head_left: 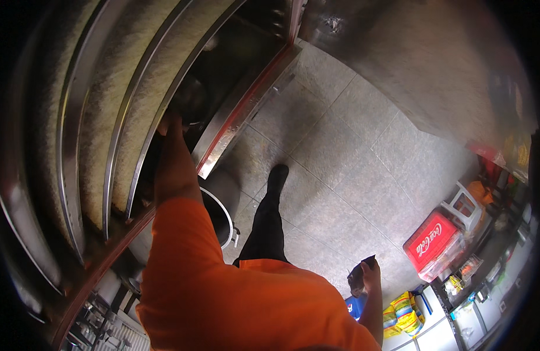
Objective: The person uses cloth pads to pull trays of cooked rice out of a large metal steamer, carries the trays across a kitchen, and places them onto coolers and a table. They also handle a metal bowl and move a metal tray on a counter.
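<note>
Left hand [169,126] reaches into steel cabinet [235,111], grip hidden, cannot tell. Right hand [368,274] clenched on dark crumpled bag [356,277], hanging beside hip; likely light, soft, pinch at top.

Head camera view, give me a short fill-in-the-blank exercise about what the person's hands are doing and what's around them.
1. The left hand reaches up into the dark opening beside the curved ____ rails.
2. The right hand hangs low and holds a small ____ object.
3. The sleeve on the raised arm is ____.
4. On the tiled floor at right stands a ____ plastic crate.

Missing words: metal; dark; orange; red
</note>
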### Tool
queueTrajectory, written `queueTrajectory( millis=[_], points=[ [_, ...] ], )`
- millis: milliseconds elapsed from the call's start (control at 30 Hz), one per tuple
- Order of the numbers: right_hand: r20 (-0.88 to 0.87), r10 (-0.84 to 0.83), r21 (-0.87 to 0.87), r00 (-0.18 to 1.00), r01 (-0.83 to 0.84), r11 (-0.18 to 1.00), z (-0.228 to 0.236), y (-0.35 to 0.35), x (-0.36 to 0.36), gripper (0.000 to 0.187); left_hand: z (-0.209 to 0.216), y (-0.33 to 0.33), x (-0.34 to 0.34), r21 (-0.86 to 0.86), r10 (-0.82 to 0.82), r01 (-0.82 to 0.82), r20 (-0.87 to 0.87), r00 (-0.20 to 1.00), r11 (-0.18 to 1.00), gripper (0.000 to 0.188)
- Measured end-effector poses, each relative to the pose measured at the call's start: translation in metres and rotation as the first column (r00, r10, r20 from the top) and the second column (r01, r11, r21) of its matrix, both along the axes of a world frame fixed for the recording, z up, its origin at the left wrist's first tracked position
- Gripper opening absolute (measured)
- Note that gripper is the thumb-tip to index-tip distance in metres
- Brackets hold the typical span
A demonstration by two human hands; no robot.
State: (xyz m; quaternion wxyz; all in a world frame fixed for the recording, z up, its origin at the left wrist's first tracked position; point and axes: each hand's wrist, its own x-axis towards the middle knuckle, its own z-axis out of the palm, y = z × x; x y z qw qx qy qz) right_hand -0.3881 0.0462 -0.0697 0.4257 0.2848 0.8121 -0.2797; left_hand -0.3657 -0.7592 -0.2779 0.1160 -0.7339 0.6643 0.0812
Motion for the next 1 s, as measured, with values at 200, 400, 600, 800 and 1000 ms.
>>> queueTrajectory(
  millis=[200,400,600,800,1000],
  points=[
    [0.053,-0.045,0.024,0.998,0.043,0.999,0.008,-0.012,-0.005,0.022,-0.064,-0.032,-0.001,0.323,0.057,-0.005,-0.152,0.987,0.946,0.048],
    [0.019,0.061,0.027,0.998,-0.062,0.998,0.005,-0.008,-0.006,0.021,-0.062,0.003,-0.027,0.331,0.346,-0.184,-0.540,0.767,0.925,0.044],
    [-0.016,0.101,-0.017,0.995,-0.101,0.995,0.015,-0.016,-0.011,0.020,-0.075,0.023,-0.019,0.375,0.462,-0.279,-0.787,0.409,0.884,0.053],
    [-0.028,0.183,-0.039,0.983,-0.184,0.982,0.016,0.002,0.009,0.018,-0.082,0.032,-0.007,-0.093,-0.216,0.198,-0.549,0.807,0.976,0.050],
    [-0.078,0.111,-0.171,0.991,-0.123,0.978,0.004,0.051,0.041,0.017,-0.032,0.087,0.004,-0.097,-0.234,0.233,-0.691,0.684,0.968,0.045]
  ],
)
